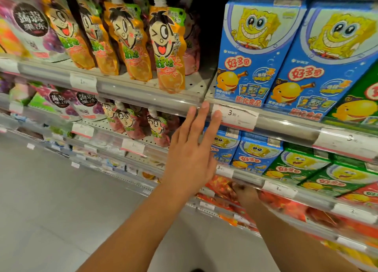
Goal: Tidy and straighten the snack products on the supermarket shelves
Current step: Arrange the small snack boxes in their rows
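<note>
My left hand [192, 149] is raised with straight fingers, its fingertips touching the front rail of the upper shelf [155, 100] beside a 3.90 price tag [237, 115]. Lower down, my right hand [246, 194] reaches under a shelf rail into red snack packets [222, 186]; its fingers are hidden among them. Blue cartoon snack boxes [253, 52] stand upright on the upper shelf at right. Orange drink pouches [167, 52] lean in a row at left, the front one overhanging the shelf edge.
More blue boxes [253, 153] and green boxes [302, 165] fill the shelf below. Pink pouches [131, 122] and jelly bags [59, 102] sit at left. A grey floor [51, 200] spreads at lower left beside the shelving.
</note>
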### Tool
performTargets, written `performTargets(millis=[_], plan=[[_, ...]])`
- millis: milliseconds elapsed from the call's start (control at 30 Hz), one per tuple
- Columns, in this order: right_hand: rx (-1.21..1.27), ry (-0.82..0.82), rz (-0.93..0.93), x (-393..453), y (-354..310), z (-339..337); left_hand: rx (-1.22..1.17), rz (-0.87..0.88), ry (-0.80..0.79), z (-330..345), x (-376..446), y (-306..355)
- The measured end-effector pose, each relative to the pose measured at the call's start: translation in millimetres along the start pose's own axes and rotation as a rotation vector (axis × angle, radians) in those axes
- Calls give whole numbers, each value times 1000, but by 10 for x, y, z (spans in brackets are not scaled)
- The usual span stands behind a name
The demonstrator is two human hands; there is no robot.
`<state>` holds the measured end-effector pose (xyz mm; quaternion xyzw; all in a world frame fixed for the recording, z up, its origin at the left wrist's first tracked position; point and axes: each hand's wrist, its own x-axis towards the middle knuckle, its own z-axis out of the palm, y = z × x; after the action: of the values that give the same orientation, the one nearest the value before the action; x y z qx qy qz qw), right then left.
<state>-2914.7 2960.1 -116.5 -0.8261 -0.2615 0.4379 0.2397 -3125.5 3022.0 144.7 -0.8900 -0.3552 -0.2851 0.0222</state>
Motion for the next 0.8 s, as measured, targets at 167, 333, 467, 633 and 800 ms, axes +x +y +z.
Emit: performTargets(millis=[167,333,467,633,800], plan=[[-174,-14,-114,-591,55,-184,-16,-68,17,-3,-13,119],[-438,-143,-230,-1350,420,-279,-83,-110,-3,-87,-22,229],[-463,-195,-123,-1858,913,-408,-163,-83,32,-97,-164,222],[-617,-175,-52,-2363,1464,-773,-440,-145,-10,317,-814,605],[-621,-23,-17,-2795,1901,-1148,-729,-256,-571,915,-1621,1167]])
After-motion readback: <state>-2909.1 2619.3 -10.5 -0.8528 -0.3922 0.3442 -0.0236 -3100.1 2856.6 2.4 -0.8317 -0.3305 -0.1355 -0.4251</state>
